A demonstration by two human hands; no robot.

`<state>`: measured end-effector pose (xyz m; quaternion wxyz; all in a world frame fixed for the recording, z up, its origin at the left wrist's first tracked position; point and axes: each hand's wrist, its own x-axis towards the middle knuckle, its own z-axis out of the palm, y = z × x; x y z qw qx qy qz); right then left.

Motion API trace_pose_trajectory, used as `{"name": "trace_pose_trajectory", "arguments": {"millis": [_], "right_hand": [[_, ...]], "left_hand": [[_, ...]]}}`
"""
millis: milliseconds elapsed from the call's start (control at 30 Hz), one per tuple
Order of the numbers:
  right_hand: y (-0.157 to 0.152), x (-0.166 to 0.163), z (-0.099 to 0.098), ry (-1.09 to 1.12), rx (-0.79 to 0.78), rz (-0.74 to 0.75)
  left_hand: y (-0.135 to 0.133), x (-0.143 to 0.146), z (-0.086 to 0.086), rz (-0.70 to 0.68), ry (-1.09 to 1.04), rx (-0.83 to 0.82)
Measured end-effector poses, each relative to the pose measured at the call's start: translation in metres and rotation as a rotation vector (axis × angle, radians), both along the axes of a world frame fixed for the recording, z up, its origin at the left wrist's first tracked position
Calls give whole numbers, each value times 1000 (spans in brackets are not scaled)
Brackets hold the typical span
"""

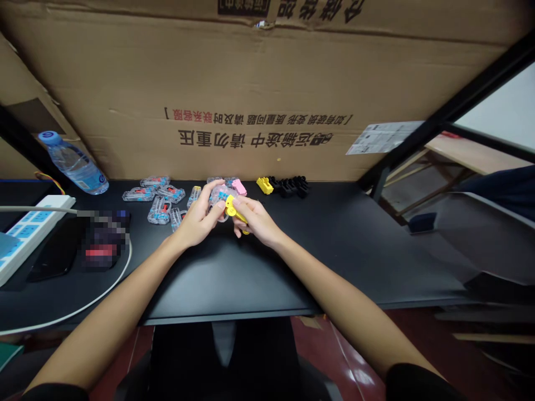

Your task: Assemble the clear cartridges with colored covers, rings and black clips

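Note:
My left hand [199, 221] is closed around a clear plastic piece with blue parts inside [220, 192]. Between the thumb and fingers of my right hand [259, 221] is a yellow plastic piece [230, 205] with a rounded end. The two pieces meet in front of me, above the desk; whether they are joined I cannot tell. Fingers cover much of both. Just behind my hands lies a pink piece [239, 186]. Left of them, several similar clear pieces with blue and red parts [159, 210] lie loosely on the desk.
Another yellow piece [264, 185] and several black ones [293, 186] line the back of the black desk [251, 284], against a cardboard wall [267, 78]. At left are a water bottle [75, 161], a white power strip [35, 231], a dark flat object [56, 253] and a white cable [112, 287].

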<state>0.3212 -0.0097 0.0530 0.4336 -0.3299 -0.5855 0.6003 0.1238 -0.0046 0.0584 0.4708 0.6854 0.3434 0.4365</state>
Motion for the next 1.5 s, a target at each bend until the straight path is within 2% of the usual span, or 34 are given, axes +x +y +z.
{"name": "trace_pose_trajectory", "arguments": {"millis": [200, 467, 633, 767, 867, 1200, 1500], "right_hand": [[4, 4, -4, -93, 110, -87], [8, 10, 1, -37, 20, 3], [10, 20, 5, -133, 89, 33], [10, 22, 5, -201, 139, 6], [10, 18, 1, -150, 106, -29], [2, 1, -4, -15, 32, -112], [-9, -15, -2, 53, 3, -260]], "left_hand": [[4, -2, -6, -22, 64, 50], [5, -2, -6, -87, 19, -25], [5, -1, -4, -105, 20, -3], [4, -1, 0, -71, 45, 85], [4, -2, 2, -50, 73, 133], [6, -1, -4, -20, 69, 105], [4, 3, -5, 106, 188, 168]]}}
